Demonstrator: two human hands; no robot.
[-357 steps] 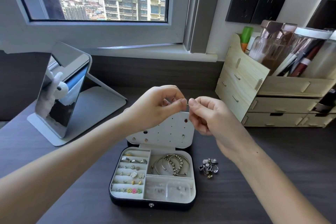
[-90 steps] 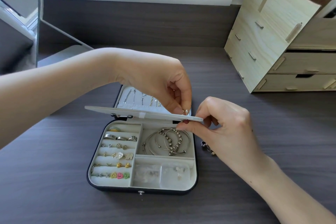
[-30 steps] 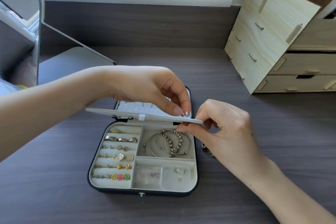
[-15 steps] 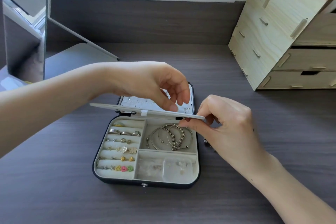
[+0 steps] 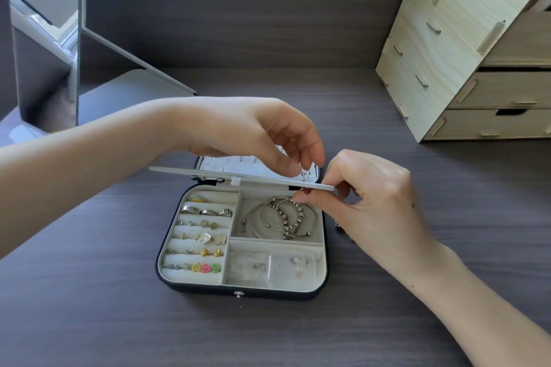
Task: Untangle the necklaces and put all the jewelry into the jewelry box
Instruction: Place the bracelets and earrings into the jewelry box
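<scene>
The jewelry box (image 5: 238, 287) lies open on the bench (image 5: 89, 307). The right grip (image 5: 372, 197) pinches its insert panel (image 5: 223, 177) by the corner. The left grip (image 5: 247, 134) hovers released just above that panel.

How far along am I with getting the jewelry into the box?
Done: rings, earrings and bangles sit in the jewelry box compartments. In hand: the right hand pinches the white earring panel by its corner; the left hand hovers over a stud on it. Left: a small piece on the desk, mostly hidden.
</scene>
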